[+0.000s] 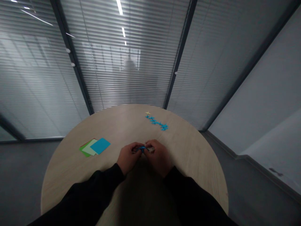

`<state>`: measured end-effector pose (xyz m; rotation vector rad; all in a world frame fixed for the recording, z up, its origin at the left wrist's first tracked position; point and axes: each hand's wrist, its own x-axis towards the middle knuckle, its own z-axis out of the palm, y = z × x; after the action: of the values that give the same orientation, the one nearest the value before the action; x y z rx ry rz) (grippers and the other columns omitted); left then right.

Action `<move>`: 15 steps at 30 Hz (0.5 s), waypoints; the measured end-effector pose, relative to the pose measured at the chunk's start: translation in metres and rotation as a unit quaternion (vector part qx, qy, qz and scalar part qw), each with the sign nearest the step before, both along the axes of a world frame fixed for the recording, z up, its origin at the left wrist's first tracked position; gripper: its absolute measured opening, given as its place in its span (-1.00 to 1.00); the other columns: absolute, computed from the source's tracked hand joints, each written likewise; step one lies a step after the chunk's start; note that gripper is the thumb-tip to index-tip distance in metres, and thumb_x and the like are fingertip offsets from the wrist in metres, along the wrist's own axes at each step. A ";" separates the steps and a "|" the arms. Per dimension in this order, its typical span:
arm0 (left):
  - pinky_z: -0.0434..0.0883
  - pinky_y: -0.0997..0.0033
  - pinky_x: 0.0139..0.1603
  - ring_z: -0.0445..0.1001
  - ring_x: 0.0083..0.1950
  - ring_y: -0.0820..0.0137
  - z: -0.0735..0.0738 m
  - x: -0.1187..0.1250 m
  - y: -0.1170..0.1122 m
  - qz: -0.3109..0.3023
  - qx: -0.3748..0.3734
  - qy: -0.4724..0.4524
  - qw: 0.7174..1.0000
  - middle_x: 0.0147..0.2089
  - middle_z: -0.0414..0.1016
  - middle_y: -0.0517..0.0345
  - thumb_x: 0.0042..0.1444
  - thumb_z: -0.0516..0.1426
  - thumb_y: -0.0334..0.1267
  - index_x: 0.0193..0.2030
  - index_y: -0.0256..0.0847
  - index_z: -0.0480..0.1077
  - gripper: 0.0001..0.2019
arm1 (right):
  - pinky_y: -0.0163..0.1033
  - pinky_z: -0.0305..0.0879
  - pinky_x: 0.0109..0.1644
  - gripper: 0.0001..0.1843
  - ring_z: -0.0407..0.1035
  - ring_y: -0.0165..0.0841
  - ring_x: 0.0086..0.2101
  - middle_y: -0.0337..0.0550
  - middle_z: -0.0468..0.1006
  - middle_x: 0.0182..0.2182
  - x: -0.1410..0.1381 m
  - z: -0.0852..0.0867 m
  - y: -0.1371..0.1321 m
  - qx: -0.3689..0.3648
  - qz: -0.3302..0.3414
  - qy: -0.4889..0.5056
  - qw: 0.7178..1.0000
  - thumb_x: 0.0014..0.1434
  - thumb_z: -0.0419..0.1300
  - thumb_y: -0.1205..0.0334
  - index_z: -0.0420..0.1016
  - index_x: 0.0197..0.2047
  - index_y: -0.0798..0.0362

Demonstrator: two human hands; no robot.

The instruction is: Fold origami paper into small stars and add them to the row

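My left hand (128,157) and my right hand (158,155) meet over the middle of a round wooden table (195,163). Both pinch a small folded piece of blue paper (142,148) between the fingertips, with the fingers curled closed around it. Most of the paper is hidden by the fingers. Black sleeves cover both forearms.
A small stack of paper squares (95,146), blue on top of pale green and green, lies to the left. Several small blue folded shapes (157,122) and one yellowish shape (147,112) sit in a row at the far side. Glass walls with blinds stand behind.
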<state>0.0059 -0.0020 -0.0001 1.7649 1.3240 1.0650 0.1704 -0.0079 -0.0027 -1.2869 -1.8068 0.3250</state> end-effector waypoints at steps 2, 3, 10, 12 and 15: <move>0.49 0.26 -0.02 0.62 -0.13 0.25 -0.001 -0.001 0.001 -0.008 -0.005 0.002 1.000 -0.16 0.69 0.04 0.08 0.14 -0.36 -0.12 -0.19 0.59 -0.74 | -0.25 0.34 -0.22 -0.91 0.47 -0.29 -0.28 -0.14 0.58 -0.31 0.001 -0.002 0.001 -0.030 0.004 0.021 0.999 0.10 0.29 0.39 0.51 -0.28 0.06; 0.49 0.25 -0.01 0.62 -0.14 0.25 -0.001 -0.002 0.001 -0.012 -0.010 0.001 1.000 -0.16 0.69 0.04 0.08 0.14 -0.36 -0.11 -0.19 0.60 -0.73 | -0.26 0.34 -0.25 -0.91 0.47 -0.30 -0.30 -0.15 0.59 -0.32 0.001 -0.002 0.002 -0.045 0.006 0.029 0.999 0.11 0.28 0.38 0.51 -0.28 0.06; 0.49 0.19 0.02 0.63 -0.10 0.20 0.006 -0.002 -0.001 -0.027 -0.048 -0.064 0.996 -0.14 0.69 -0.02 0.09 0.17 -0.33 -0.15 -0.22 0.61 -0.78 | -0.30 0.36 -0.32 -0.93 0.48 -0.33 -0.36 -0.18 0.58 -0.38 0.003 0.000 0.003 -0.103 0.043 0.099 0.989 0.10 0.28 0.29 0.50 -0.30 0.06; 0.51 0.22 -0.04 0.63 -0.13 0.21 0.007 -0.001 -0.001 -0.027 -0.070 -0.102 0.992 -0.16 0.69 -0.02 0.06 0.20 -0.32 -0.16 -0.23 0.59 -0.79 | -0.28 0.37 -0.31 -0.87 0.49 -0.32 -0.35 -0.17 0.59 -0.37 0.004 0.001 0.004 -0.125 0.059 0.127 0.982 0.11 0.30 0.22 0.49 -0.27 0.05; 0.51 0.32 -0.21 0.63 -0.25 0.28 0.005 -0.002 0.000 -0.045 -0.122 -0.167 0.977 -0.23 0.68 0.00 0.05 0.22 -0.31 -0.13 -0.27 0.56 -0.77 | -0.27 0.37 -0.29 -0.76 0.50 -0.32 -0.36 -0.18 0.60 -0.38 0.006 0.003 0.005 -0.172 0.099 0.179 0.964 0.10 0.33 0.11 0.48 -0.22 0.05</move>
<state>0.0039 -0.0017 0.0045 1.3808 1.1040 1.0453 0.1761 -0.0033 0.0006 -1.1831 -1.6089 0.9567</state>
